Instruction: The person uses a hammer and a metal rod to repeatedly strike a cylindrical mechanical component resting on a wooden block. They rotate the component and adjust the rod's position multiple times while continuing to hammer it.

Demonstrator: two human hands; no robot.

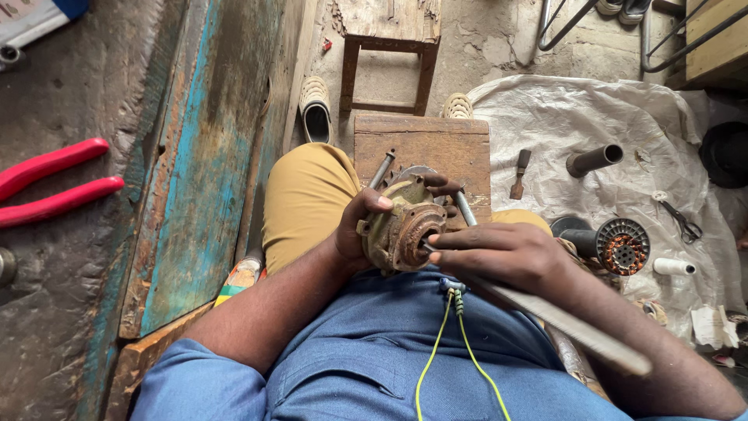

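Observation:
I sit with a rusty round motor housing held over my lap. My left hand grips its left side, thumb across the top rim. My right hand holds a long flat metal file whose tip touches the housing's centre hub. Two metal rods stick out behind the housing. Thin yellow-green wires hang down over my blue shirt.
A wooden block and a small wooden stool stand ahead. A white sheet on the right carries a motor rotor, a pipe, scissors and a chisel. Red-handled pliers lie at the left.

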